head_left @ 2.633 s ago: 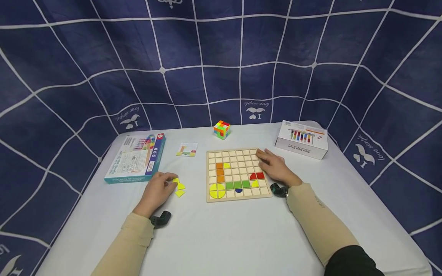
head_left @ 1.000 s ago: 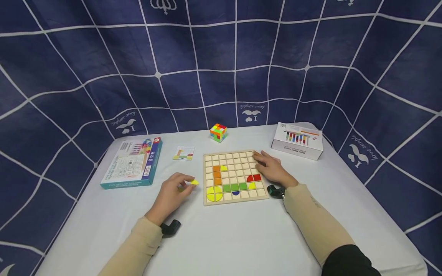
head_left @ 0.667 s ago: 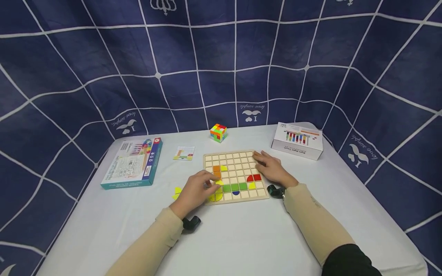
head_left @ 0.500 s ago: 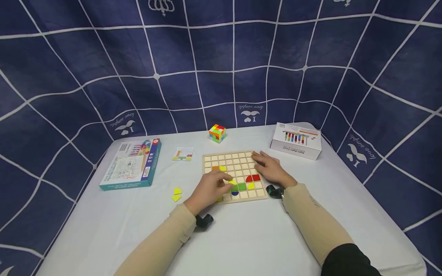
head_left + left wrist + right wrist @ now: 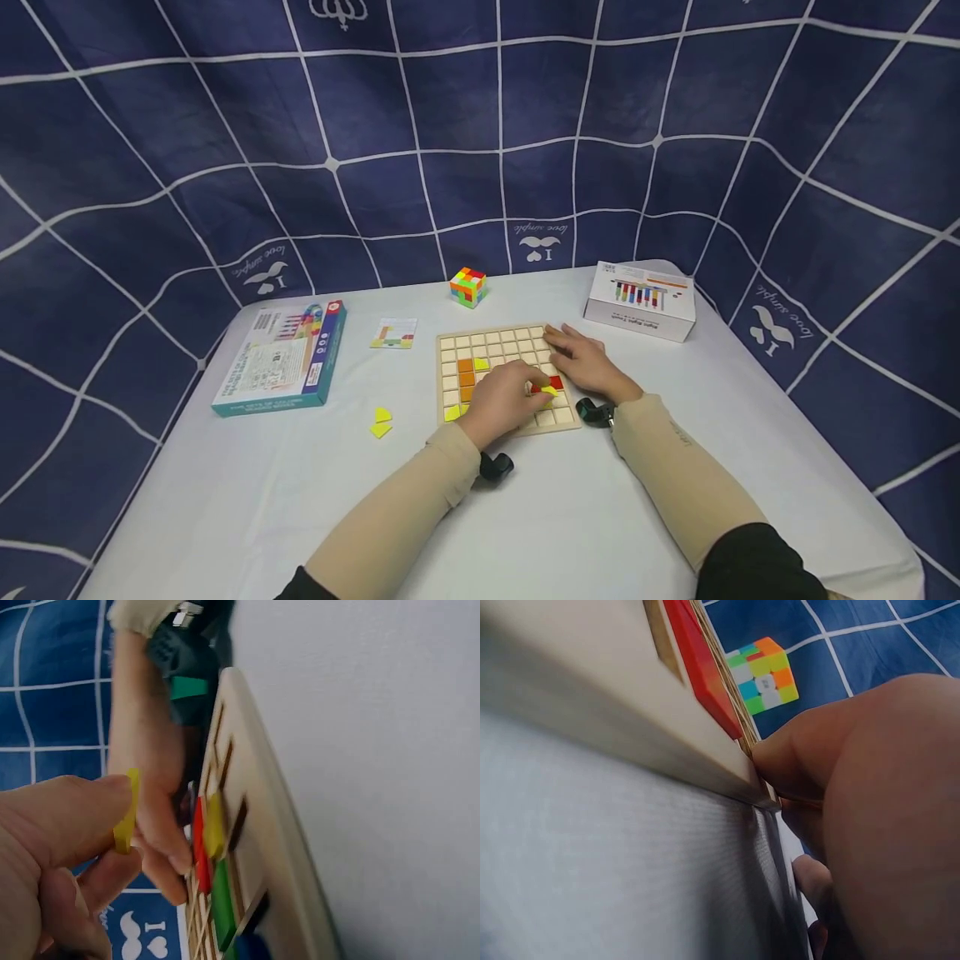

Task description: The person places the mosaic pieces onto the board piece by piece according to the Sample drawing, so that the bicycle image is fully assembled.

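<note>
My left hand [image 5: 506, 398] pinches a small yellow tile [image 5: 127, 817] on edge between thumb and fingertip, above the right part of the wooden grid board [image 5: 517, 337]. Under it, in the left wrist view, lie a red tile [image 5: 200, 847], another yellow tile [image 5: 214, 825] and a green tile [image 5: 223, 907]. My right hand [image 5: 588, 360] rests along the board's right edge, its fingertips on the rim near the far corner. Orange tiles [image 5: 466, 379] stand in a column on the board's left side. My left hand hides part of the lower rows in the head view.
Two loose yellow tiles [image 5: 382, 422] lie on the white cloth left of the board. Behind them is a pattern card [image 5: 393, 333]. A teal-edged box [image 5: 281, 358] stands left, a colourful puzzle cube [image 5: 468, 287] at the back, a white box [image 5: 640, 302] back right.
My left hand picked up one yellow tile from the loose group and carried it rightward across the board to its right side. My right hand has stayed on the board's edge.
</note>
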The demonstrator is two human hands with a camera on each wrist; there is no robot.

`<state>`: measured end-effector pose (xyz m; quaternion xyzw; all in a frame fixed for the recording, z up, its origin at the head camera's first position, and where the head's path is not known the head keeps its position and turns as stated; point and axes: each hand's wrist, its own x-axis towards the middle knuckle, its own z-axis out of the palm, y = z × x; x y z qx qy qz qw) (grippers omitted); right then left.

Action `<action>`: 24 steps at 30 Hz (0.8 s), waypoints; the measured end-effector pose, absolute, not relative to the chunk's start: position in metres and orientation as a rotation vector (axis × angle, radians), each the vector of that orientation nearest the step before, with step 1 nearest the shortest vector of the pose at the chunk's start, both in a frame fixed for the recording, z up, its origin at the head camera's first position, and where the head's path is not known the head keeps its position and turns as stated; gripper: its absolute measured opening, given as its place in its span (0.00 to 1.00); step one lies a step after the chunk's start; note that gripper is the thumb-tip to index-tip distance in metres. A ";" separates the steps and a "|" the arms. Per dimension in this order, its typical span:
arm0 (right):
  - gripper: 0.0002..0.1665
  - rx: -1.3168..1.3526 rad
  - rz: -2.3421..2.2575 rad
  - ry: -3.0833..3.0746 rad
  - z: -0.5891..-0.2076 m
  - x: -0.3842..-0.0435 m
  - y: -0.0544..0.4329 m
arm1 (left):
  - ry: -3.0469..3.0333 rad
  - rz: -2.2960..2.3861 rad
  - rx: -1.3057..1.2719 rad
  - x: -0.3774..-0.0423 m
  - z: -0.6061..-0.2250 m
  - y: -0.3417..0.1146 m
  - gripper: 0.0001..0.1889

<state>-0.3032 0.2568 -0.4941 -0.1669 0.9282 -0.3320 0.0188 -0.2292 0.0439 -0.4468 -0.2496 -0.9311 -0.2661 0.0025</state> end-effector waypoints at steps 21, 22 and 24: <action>0.29 -0.547 -1.020 2.901 -0.500 -0.306 0.258 | -2.925 -0.557 -0.829 -0.230 -0.461 0.069 0.07; 0.29 -0.544 -1.018 2.900 -0.500 -0.306 0.258 | -2.922 -0.557 -0.831 -0.231 -0.460 0.070 0.06; 0.29 -0.541 -1.018 2.899 -0.499 -0.306 0.258 | -2.917 -0.559 -0.833 -0.231 -0.460 0.070 0.04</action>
